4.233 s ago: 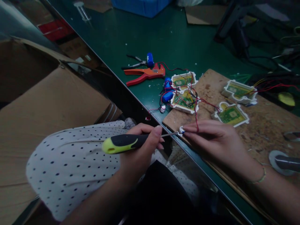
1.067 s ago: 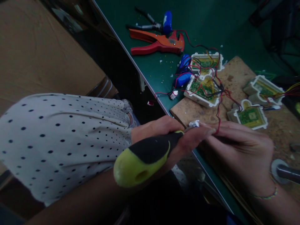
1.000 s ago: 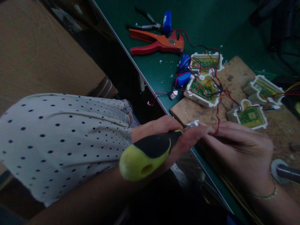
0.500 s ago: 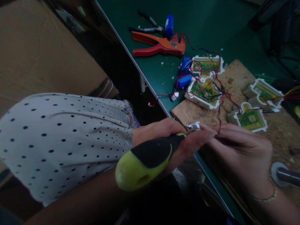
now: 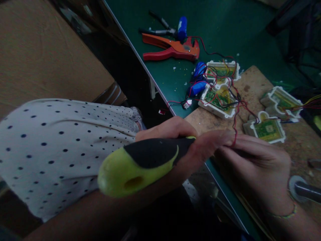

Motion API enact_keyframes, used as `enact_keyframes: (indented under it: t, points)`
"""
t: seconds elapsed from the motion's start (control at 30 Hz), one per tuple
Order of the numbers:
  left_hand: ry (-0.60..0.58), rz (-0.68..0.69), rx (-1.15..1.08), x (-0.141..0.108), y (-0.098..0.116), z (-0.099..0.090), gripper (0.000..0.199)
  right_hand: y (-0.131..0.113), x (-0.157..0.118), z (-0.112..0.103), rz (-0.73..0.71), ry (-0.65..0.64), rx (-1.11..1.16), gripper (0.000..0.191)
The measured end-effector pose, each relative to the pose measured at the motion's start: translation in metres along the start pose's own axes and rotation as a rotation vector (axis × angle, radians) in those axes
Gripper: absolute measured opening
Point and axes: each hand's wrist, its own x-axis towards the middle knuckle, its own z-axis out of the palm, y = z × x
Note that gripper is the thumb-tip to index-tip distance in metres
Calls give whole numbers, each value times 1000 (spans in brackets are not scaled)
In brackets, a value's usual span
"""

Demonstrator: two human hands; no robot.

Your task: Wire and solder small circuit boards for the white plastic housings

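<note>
My left hand is closed around a screwdriver with a fat yellow-green and black handle. The handle points back toward me, and its tip is hidden behind my fingers. My right hand is closed in a pinch beside the left fingertips, at the front edge of the wooden board. Between its fingers runs a red wire, which leads up to the bundle among the open cases. What sits at the wire's end is covered by my fingers. Closest on the board are an open case with a circuit board and another such case.
On the green table lie orange-red wire strippers, pliers and blue cylinders. The wooden board carries more open cases and tangled wires. A metal rod with a round collar is near my right wrist. Cardboard stands left.
The screwdriver handle has swung left and slightly up with my left hand. The white and metal piece seen between my hands before is now hidden. My right hand has hardly moved.
</note>
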Motion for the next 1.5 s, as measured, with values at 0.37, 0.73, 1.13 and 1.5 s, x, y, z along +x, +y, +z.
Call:
enact_keyframes:
  t: [0.37, 0.73, 1.13, 1.5]
  points:
    - [-51, 5, 17, 5, 1, 6, 30, 2, 2, -1, 9, -26, 66, 46]
    - [-34, -85, 20, 7, -1, 7, 38, -3, 8, 3, 106, -9, 2, 23]
    - [-31, -66, 45, 5, 3, 4, 36, -15, 11, 1, 324, -43, 212, 20]
    - [1, -182, 63, -3, 3, 10, 37, -13, 9, 0, 361, -38, 195, 17]
